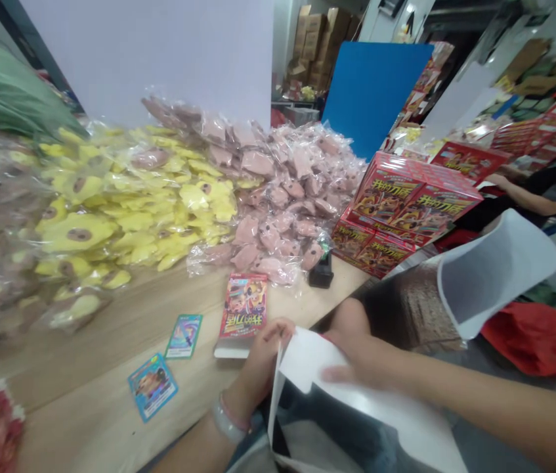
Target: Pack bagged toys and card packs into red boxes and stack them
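Gently, the left hand [262, 361] curled its fingers [278, 326] over one edge of a white-lined bag [312, 368], while the right hand [363, 364] lay across it, fingers spread. Nearby on the worktop [85, 420] lay a red card pack [243, 312] and two trading cards [184, 335], with bagged plush toys [159, 203] heaped beyond.

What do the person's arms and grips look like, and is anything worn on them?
Both arms are bare, with no sleeves or gloves. The left grip has a pale, chunky bracelet with a thin pink strand at its wrist. The right grip and right forearm show nothing worn.
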Demonstrator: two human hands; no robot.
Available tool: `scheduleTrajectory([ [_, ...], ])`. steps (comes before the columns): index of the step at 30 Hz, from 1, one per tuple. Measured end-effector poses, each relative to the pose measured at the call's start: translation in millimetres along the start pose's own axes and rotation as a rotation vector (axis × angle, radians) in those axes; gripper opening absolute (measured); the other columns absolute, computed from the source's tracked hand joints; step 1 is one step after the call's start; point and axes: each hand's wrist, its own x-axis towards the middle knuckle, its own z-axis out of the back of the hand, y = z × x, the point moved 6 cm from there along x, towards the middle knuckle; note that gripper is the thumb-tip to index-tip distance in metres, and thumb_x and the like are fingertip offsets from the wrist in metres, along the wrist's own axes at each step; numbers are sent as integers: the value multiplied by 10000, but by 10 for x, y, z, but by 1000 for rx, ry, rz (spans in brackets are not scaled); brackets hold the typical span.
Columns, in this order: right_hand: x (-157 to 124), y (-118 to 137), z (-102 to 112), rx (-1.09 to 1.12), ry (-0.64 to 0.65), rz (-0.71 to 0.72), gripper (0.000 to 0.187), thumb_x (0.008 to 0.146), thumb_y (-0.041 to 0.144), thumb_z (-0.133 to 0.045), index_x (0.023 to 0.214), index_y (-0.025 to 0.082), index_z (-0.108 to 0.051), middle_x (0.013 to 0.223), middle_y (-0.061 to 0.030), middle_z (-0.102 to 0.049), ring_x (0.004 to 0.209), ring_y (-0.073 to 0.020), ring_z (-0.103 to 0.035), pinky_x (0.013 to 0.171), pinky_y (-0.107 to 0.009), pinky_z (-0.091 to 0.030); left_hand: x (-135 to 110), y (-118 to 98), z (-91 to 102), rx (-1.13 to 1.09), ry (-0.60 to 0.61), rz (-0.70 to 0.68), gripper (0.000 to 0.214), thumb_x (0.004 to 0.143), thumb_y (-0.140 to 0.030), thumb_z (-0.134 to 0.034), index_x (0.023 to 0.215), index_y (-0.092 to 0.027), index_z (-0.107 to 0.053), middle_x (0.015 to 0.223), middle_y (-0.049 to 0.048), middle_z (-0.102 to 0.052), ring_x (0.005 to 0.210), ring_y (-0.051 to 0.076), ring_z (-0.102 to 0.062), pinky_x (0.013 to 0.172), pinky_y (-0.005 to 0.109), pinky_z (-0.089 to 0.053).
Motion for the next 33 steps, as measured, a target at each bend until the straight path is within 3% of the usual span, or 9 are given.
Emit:
scheduleTrajectory([
  [7,-50,-33,106,-319,-143,-85,658,657,694,-486,1026,154,-565,919,-160,-638,846,-345,-610,683,-415,-463,-115,138,76,86,-165,-109,496,743,-554,-535,1112,-238,-433,1109,53,-501,928,180,-540,740,266,-459],
  [11,-103,-54,53,-424,-176,-134,637,633,608,-606,1050,129,-551,890,-172,-658,831,-342,-625,677,-401,-470,-279,15,-114,392,139,-231,683,709,-717,-401,1120,-192,-548,1422,92,-214,1285,280,-260,1025,359,-287],
  [13,-127,-64,34,-438,-169,-127,625,628,512,-668,1101,129,-526,914,-168,-661,842,-332,-629,688,-391,-473,-321,35,-217,638,255,-219,777,674,-681,-506,1273,-193,-427,1464,105,-98,1331,285,-141,1069,383,-201],
  [17,-141,-77,-13,-292,-61,47,592,662,437,-661,1165,170,-500,944,-127,-671,868,-302,-630,705,-362,-478,-254,177,-285,1060,166,-109,1192,496,-451,-782,1406,-182,-59,1465,170,-23,1330,325,-125,1047,446,-231],
  [21,-197,-204,91,-134,-108,138,475,713,386,-612,1131,169,-552,937,-117,-676,860,-285,-626,739,-371,-469,-170,245,-361,1444,84,-96,1112,471,-175,-813,1385,-259,-185,1465,175,-34,1213,379,-374,918,436,-394],
  [24,-452,-459,96,277,-181,145,434,805,454,-456,1148,204,-548,1061,-94,-642,941,-246,-602,824,-367,-455,-138,249,-362,1542,58,-86,1059,519,-150,-788,1386,-233,-186,1452,213,-76,1139,366,-468,848,392,-444],
  [28,-1058,-877,-310,675,-439,95,732,763,595,-414,1379,250,-218,1418,-105,-305,1230,-277,-386,952,-410,-380,-174,285,-371,1558,73,-80,968,594,-170,-743,1383,-217,-184,1446,229,-93,1079,352,-524,792,372,-473],
  [30,-1268,-1003,-687,631,-565,-84,903,701,581,-517,1404,224,-77,1457,-132,-188,1286,-305,-275,1006,-450,-309,-242,285,-446,1577,109,-129,948,617,-161,-720,1384,-228,-167,1458,203,-46,1057,339,-539,776,374,-485],
  [33,-1375,-1025,-1127,480,-800,-425,873,751,489,-503,1396,155,-19,1446,-184,-164,1316,-308,-189,1046,-500,-209,-370,245,-605,1627,182,-229,911,640,-160,-702,1376,-241,-172,1471,156,14,1035,320,-549,760,380,-499],
])
